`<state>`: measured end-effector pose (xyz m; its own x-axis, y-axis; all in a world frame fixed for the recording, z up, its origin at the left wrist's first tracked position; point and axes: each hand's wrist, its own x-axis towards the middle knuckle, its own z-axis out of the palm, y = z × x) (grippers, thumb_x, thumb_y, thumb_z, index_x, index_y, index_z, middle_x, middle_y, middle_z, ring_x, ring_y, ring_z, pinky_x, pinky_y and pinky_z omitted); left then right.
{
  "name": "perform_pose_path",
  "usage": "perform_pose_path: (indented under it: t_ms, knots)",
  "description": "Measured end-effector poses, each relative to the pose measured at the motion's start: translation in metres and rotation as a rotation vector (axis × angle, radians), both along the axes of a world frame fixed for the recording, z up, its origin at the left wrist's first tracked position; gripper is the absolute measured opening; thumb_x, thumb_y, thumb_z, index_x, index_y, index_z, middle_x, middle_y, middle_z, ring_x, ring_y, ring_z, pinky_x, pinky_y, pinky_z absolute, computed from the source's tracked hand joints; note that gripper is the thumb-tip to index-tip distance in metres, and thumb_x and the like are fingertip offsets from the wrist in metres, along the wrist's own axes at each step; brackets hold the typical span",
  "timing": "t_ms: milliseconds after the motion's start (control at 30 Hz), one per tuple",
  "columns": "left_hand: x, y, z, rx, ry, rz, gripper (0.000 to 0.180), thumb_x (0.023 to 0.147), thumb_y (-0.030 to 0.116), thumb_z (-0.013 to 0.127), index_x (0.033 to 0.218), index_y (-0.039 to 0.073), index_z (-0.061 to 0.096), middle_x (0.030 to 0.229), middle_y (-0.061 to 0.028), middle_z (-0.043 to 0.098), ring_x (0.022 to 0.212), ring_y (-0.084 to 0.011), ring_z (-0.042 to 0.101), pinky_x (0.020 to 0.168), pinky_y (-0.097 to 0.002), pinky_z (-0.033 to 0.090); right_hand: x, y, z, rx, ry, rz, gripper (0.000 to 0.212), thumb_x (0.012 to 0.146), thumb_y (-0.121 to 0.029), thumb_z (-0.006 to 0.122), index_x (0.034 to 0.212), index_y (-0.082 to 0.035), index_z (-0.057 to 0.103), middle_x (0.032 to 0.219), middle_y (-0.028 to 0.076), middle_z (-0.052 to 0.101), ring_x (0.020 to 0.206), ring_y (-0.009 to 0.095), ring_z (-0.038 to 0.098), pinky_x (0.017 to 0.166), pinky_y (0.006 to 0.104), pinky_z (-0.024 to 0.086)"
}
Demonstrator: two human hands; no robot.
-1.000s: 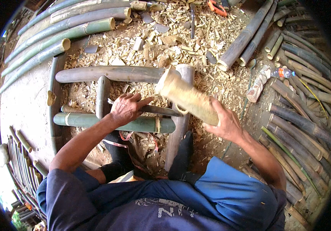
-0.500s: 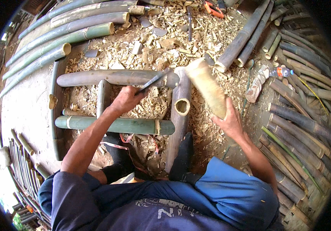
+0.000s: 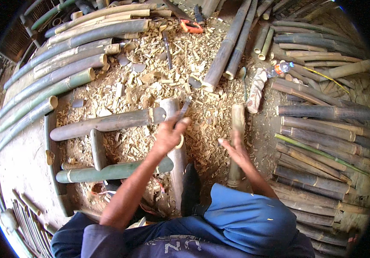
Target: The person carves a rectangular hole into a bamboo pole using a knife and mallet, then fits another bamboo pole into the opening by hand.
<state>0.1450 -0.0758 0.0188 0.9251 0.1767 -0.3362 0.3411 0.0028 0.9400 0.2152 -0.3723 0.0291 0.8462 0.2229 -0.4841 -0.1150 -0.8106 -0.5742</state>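
My left hand (image 3: 168, 136) is closed around a narrow metal chisel (image 3: 185, 110), its blade pointing up past the fingers. This hand is over a bamboo frame, above the thick right-hand upright (image 3: 177, 167), and partly hides the hole in it. Two bamboo rails, a grey-brown one (image 3: 107, 122) and a green one (image 3: 112, 172), run left to another upright (image 3: 56, 172). A short post (image 3: 98, 148) stands between the rails. My right hand (image 3: 237, 150) is open, thumb apart, over a short bamboo length (image 3: 238, 115) on the ground; whether it touches is unclear.
Wood chips (image 3: 150, 92) cover the ground. Farther off lie an orange-handled saw (image 3: 191, 26) and a dark long tool (image 3: 167, 49). Bamboo poles are stacked at the far left (image 3: 64, 81) and right (image 3: 322, 135). A plastic bottle (image 3: 281, 68) lies beside a mottled roll (image 3: 257, 90).
The bamboo length has gone from my right hand to the ground, and that hand has opened. My left hand has moved right with the chisel, toward the right-hand upright. The view has shifted.
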Motion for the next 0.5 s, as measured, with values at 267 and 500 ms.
perform_pose_path:
  t_ms: [267, 500]
  knots:
    - [0.012, -0.006, 0.029, 0.101, -0.111, 0.061, 0.064, 0.097, 0.026, 0.071, 0.148, -0.003, 0.047, 0.142, -0.0281, 0.057, 0.121, -0.0311, 0.064, 0.096, -0.0425, 0.058, -0.013, 0.064, -0.039, 0.905, 0.394, -0.668, 0.017, 0.1, -0.007, 0.055, 0.109, -0.008, 0.041, 0.084, 0.011, 0.062, 0.066, 0.024, 0.067, 0.052, 0.0406, 0.064]
    - [-0.006, 0.123, -0.027, 0.693, -0.024, 0.09, 0.041, 0.087, 0.017, 0.074, 0.125, 0.003, 0.069, 0.107, -0.0215, 0.075, 0.091, -0.0322, 0.075, 0.078, -0.0429, 0.06, 0.031, -0.001, -0.098, 0.535, 0.319, -0.576, 0.031, 0.1, -0.023, 0.063, 0.122, -0.011, 0.045, 0.077, 0.004, 0.059, 0.053, 0.017, 0.062, 0.043, 0.0379, 0.06]
